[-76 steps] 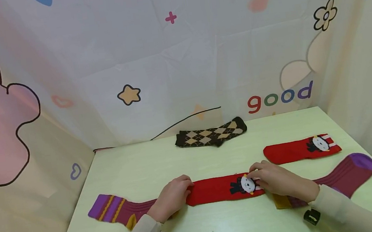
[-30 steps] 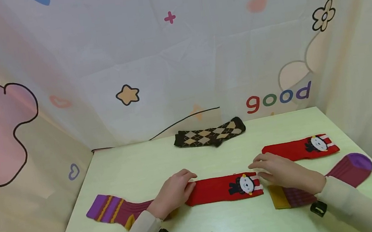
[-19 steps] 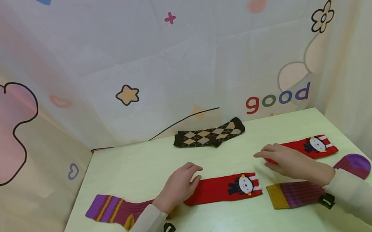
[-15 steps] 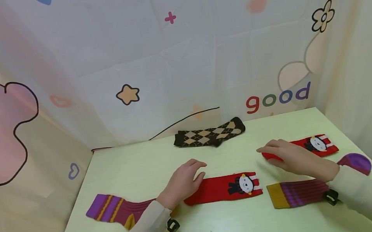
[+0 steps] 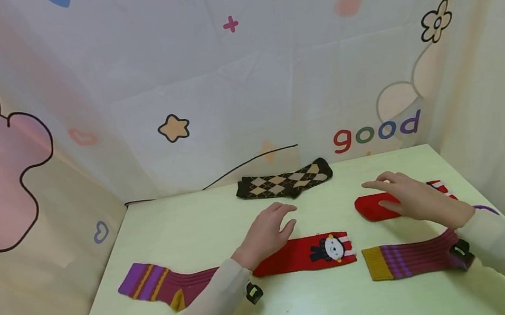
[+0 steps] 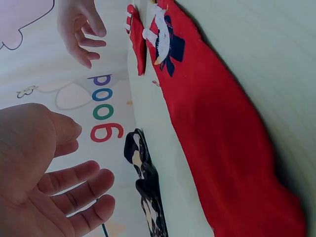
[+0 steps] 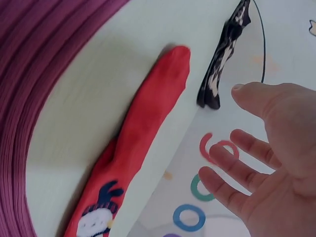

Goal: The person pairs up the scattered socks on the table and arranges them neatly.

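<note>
Above the toe end of the middle red sock hovers my left hand, fingers loosely bent around nothing. In the left wrist view that red sock lies flat below the hand, with a gap between them. My right hand is raised over the other red sock at the right, covering part of its animal-face print in the head view. The right wrist view shows this hand with spread, relaxed fingers, apart from the red sock.
A black and tan argyle sock lies near the back edge. One purple-maroon striped sock is at the left, partly under the left sleeve; its match lies at the right, partly under the right sleeve. A printed curtain encloses the table.
My hands have let go of the middle red sock. The left has risen up and to the right; the right has moved back and right over the other red sock. The socks lie in place.
</note>
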Available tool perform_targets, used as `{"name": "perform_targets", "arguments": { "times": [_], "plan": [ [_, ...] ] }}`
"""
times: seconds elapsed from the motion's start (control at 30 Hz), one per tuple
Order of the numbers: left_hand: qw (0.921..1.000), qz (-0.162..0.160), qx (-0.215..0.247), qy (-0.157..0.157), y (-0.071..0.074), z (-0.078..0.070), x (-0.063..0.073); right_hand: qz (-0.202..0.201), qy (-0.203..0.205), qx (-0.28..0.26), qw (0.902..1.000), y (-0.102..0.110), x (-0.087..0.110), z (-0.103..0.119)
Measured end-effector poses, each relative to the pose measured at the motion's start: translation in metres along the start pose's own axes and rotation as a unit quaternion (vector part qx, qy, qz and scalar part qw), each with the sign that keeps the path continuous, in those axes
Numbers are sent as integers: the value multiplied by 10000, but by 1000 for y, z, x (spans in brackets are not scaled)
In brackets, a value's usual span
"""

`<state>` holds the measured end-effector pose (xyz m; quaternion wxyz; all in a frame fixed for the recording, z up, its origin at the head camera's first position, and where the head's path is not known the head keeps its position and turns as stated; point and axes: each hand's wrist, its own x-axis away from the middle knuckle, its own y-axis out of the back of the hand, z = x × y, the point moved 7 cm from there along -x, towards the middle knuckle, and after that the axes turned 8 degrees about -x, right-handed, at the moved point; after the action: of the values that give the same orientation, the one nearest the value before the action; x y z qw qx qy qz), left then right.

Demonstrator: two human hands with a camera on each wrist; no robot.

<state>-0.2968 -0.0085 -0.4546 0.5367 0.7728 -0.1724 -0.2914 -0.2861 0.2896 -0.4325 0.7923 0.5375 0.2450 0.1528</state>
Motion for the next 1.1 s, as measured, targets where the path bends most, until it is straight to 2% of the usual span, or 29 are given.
{"name": "perform_targets", "arguments": {
  "times": [0.23,0.4,0.6,0.73,0.9,1.1],
  "plan": [
    [10000,-48,-36,50,-3,-10,-14,4,-36,197,9998,6,2,-19],
    [9999,-78,25,114,-7,-15,-25,35,-203,115,9997,11,5,-38],
    [9998,-46,63,194,-15,-24,-39,-136,-58,224,9996,17,12,-56],
    [9997,40,86,228,-20,-30,-46,20,-252,250,9994,17,17,-71],
    [9997,71,-99,231,-24,-36,-53,297,-639,219,9973,17,22,-91],
    [9996,59,-95,241,-29,-40,-62,345,-504,127,9981,20,22,-101]
  ]
}}
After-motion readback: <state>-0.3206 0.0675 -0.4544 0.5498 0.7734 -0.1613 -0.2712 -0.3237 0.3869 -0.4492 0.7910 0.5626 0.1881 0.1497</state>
